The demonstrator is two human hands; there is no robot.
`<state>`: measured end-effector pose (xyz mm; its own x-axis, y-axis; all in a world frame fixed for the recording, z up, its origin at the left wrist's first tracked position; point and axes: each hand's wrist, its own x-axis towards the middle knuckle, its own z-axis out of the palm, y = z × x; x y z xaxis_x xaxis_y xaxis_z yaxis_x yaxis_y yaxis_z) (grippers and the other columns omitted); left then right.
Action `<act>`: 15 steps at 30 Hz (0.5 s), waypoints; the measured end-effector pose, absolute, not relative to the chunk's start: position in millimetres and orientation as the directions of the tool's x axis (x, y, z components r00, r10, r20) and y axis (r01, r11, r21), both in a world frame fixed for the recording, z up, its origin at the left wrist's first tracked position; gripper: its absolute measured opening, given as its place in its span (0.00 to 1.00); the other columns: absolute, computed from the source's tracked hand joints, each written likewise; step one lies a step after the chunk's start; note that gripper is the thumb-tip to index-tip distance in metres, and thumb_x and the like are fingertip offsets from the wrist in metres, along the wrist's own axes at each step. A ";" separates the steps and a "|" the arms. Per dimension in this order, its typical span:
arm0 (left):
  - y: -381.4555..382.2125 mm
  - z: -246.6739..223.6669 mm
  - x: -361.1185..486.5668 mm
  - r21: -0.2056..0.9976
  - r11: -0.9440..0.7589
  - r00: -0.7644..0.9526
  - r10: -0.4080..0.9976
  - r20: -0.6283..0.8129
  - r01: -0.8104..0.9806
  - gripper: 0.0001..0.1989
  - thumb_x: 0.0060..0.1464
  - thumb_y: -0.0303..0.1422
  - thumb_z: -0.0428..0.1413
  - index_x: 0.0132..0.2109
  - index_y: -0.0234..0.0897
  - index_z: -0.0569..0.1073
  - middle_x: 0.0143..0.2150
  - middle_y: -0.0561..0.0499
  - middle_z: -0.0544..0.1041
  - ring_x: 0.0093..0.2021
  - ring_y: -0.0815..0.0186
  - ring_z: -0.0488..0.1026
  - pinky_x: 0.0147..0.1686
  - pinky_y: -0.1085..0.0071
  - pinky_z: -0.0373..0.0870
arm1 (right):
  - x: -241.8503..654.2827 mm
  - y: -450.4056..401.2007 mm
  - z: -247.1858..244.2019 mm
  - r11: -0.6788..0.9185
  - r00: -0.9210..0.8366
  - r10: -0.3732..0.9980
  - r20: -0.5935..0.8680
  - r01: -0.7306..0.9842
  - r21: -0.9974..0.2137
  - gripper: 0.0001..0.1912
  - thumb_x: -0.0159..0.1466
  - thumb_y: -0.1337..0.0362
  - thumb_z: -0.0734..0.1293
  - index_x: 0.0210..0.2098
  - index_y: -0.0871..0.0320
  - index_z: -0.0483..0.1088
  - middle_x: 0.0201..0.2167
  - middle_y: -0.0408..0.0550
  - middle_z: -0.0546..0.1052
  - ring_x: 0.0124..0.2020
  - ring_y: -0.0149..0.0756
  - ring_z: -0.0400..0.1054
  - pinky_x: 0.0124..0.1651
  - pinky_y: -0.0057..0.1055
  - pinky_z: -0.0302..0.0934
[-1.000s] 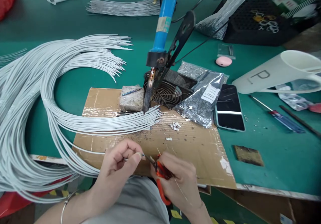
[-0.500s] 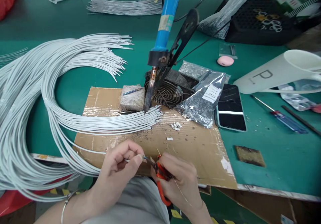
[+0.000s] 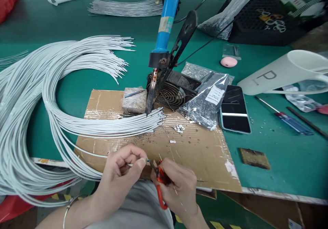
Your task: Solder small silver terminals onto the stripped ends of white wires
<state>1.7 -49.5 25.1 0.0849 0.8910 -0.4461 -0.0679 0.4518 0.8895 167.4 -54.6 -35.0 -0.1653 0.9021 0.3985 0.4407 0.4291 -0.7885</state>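
Between thumb and fingers, my left hand (image 3: 125, 177) pinches the end of a white cable (image 3: 92, 153) close to its dark tip. My right hand (image 3: 179, 184) is wrapped round orange-handled cutters (image 3: 161, 184), whose dark jaws point left at that cable tip. Whether the jaws touch the tip is too small to tell. A thin strand of solder wire (image 3: 174, 188) also runs along the right hand. Just beyond the hands, a bundle of white cables (image 3: 123, 126) lies on a brown cardboard sheet (image 3: 205, 160). Above the bundle's ends, a blue soldering iron (image 3: 164, 37) hangs tip down in a black clamp.
A grey block (image 3: 134, 100), a black fan (image 3: 171, 94) and a bag of small parts (image 3: 207, 102) stand behind the bundle. Small white pieces (image 3: 178, 128) lie on the cardboard. Rightward are a phone (image 3: 235, 109), a screwdriver (image 3: 287, 118) and a white mug (image 3: 279, 73).
My right hand and the cutters have shifted slightly left, toward the cable tip. My left hand keeps its pinch on the cable. The whole view has moved a little.
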 end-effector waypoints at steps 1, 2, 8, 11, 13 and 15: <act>-50.3 25.5 3.2 0.895 0.443 0.069 0.896 -0.439 -0.057 0.12 0.62 0.40 0.61 0.34 0.36 0.75 0.23 0.59 0.57 0.24 0.70 0.50 0.23 0.73 0.45 | 163.7 -56.1 -35.5 0.413 -0.136 0.908 0.395 0.431 -0.802 0.17 0.61 0.74 0.66 0.22 0.55 0.55 0.19 0.35 0.57 0.18 0.24 0.48 0.21 0.26 0.43; -51.6 25.1 4.1 0.901 0.432 0.052 0.902 -0.430 -0.049 0.12 0.61 0.39 0.61 0.34 0.36 0.74 0.22 0.60 0.57 0.23 0.71 0.48 0.23 0.72 0.44 | 160.9 -56.9 -35.5 0.389 -0.095 0.917 0.387 0.422 -0.819 0.17 0.61 0.74 0.66 0.21 0.55 0.56 0.18 0.35 0.57 0.18 0.24 0.49 0.20 0.26 0.42; -62.1 9.2 -3.5 0.924 0.382 -0.098 0.919 -0.382 -0.016 0.11 0.65 0.38 0.58 0.36 0.37 0.78 0.22 0.59 0.58 0.24 0.69 0.49 0.24 0.71 0.46 | 180.9 -49.6 -28.3 0.172 0.292 0.915 0.277 0.341 -0.924 0.26 0.72 0.74 0.58 0.18 0.52 0.51 0.11 0.34 0.55 0.12 0.26 0.51 0.18 0.25 0.49; -58.1 9.5 -3.4 0.921 0.390 -0.038 0.920 -0.390 -0.026 0.12 0.65 0.40 0.58 0.36 0.37 0.77 0.22 0.58 0.60 0.24 0.69 0.51 0.24 0.72 0.48 | 192.4 -49.6 -26.8 0.123 0.221 0.953 0.209 0.348 -0.929 0.23 0.68 0.72 0.68 0.18 0.55 0.59 0.14 0.36 0.61 0.14 0.25 0.53 0.19 0.25 0.48; -52.9 15.1 0.0 0.920 0.391 -0.019 0.920 -0.392 -0.034 0.12 0.64 0.40 0.59 0.35 0.36 0.76 0.22 0.58 0.61 0.23 0.69 0.52 0.23 0.73 0.48 | 191.0 -51.8 -27.2 0.124 0.093 0.982 0.167 0.356 -0.926 0.21 0.66 0.70 0.70 0.20 0.56 0.59 0.17 0.36 0.61 0.17 0.25 0.53 0.20 0.24 0.47; -48.6 21.4 3.6 0.923 0.384 -0.021 0.923 -0.385 -0.032 0.13 0.63 0.41 0.60 0.35 0.36 0.74 0.23 0.58 0.62 0.24 0.70 0.53 0.23 0.74 0.48 | 185.5 -53.7 -27.3 0.144 -0.022 0.989 0.145 0.355 -0.924 0.20 0.65 0.70 0.70 0.22 0.56 0.57 0.20 0.36 0.59 0.20 0.25 0.52 0.21 0.24 0.47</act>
